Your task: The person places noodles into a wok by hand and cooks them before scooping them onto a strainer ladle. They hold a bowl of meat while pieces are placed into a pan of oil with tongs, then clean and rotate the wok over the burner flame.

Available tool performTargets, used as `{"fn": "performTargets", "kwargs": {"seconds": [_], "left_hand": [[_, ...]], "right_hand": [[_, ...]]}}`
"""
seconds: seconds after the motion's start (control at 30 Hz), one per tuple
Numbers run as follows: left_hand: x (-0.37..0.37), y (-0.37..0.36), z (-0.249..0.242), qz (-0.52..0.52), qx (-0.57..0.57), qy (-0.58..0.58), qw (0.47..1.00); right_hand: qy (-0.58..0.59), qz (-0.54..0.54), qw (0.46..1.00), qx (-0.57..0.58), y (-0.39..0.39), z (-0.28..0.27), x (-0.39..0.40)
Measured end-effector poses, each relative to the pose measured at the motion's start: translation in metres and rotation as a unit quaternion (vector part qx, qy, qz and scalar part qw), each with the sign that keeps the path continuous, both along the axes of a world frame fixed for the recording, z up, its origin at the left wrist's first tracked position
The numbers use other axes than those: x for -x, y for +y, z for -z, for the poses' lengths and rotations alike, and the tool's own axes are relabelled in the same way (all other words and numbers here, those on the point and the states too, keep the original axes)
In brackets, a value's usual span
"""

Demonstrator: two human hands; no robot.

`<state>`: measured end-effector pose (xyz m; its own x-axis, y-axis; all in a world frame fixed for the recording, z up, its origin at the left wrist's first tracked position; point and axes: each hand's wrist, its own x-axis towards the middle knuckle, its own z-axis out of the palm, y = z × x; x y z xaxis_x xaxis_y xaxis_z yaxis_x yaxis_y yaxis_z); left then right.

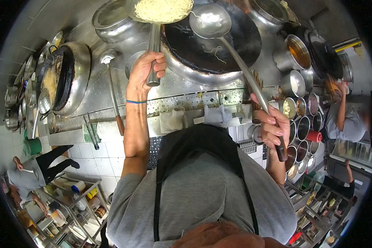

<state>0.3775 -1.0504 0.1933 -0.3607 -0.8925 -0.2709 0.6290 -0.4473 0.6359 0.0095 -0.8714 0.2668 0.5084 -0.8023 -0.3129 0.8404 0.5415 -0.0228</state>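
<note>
My left hand point(148, 68) is closed around the tubular metal handle of a strainer point(133, 14), raised at the top of the view. A heap of pale yellow noodles point(163, 9) lies in it; whether its bowl is perforated cannot be made out. In my right hand point(273, 126) is the wooden end of a long metal ladle point(211, 21). The ladle's bowl hangs over a large black wok point(246, 39), to the right of the strainer. A few noodle strands point(215, 53) cling to the wok, and one strand touches the ladle's rim.
At left stands another wok point(80, 78) with oil and a skimmer point(44, 101). A second ladle point(111, 89) lies on the steel stove. Metal pots point(293, 84) and seasoning containers point(302, 128) crowd the right. Co-workers point(27, 171) point(347, 118) stand on both sides.
</note>
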Motion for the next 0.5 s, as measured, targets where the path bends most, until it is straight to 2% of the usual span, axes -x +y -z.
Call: {"fn": "performTargets", "kwargs": {"seconds": [0.1, 0.13, 0.2, 0.27, 0.37, 0.5], "left_hand": [[-0.010, 0.005, 0.017, 0.035, -0.011, 0.038, 0.999], [-0.011, 0.010, 0.017, 0.038, -0.015, 0.048, 0.998], [-0.012, 0.024, 0.016, 0.041, -0.018, 0.068, 0.997], [-0.016, 0.034, 0.020, 0.049, -0.032, 0.114, 0.992], [-0.025, 0.056, 0.022, 0.036, -0.036, 0.157, 0.986], [-0.049, 0.092, 0.026, -0.018, -0.034, 0.140, 0.989]], "right_hand": [[0.133, -0.016, 0.990, 0.048, -0.008, -0.016, -0.003], [0.245, -0.024, 0.967, 0.060, -0.015, -0.027, -0.012], [0.372, -0.053, 0.922, 0.097, -0.026, -0.044, -0.034], [0.505, -0.083, 0.847, 0.148, -0.035, -0.044, -0.045], [0.680, -0.051, 0.678, 0.276, -0.043, -0.024, -0.044], [0.761, 0.015, 0.611, 0.218, -0.044, -0.027, -0.021]]}}
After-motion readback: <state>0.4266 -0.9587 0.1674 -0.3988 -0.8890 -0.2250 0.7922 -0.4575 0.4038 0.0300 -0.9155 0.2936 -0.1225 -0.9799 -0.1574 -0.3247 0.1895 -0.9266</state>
